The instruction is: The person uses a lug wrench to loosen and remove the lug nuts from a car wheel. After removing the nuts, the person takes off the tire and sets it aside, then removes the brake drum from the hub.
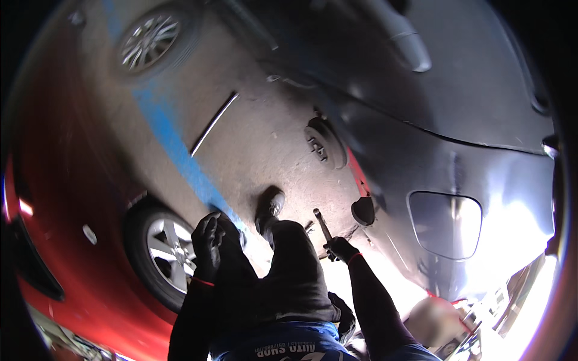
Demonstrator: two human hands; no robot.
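Observation:
My right hand (341, 249), in a black glove, grips the lower end of a dark bar-like hand tool (323, 224). Its rounded end points away from me over the floor, and I cannot make out its exact kind. Gloved in black too, my left hand (208, 239) is by my left knee with its fingers curled together; whatever might be inside is hidden. Ahead of the tool, a wheel hub (319, 147) with studs shows bare at the side of the dark grey car (415, 162). A black rounded part (363, 211) lies nearer, beside a red piece (358, 172).
A red car (84, 198) with its wheel (171, 249) stands close at my left. On the floor lie a long silver bar (215, 123) and a blue painted line (165, 135). Another wheel (150, 43) is at the far left. A blurred person (433, 322) is at the lower right.

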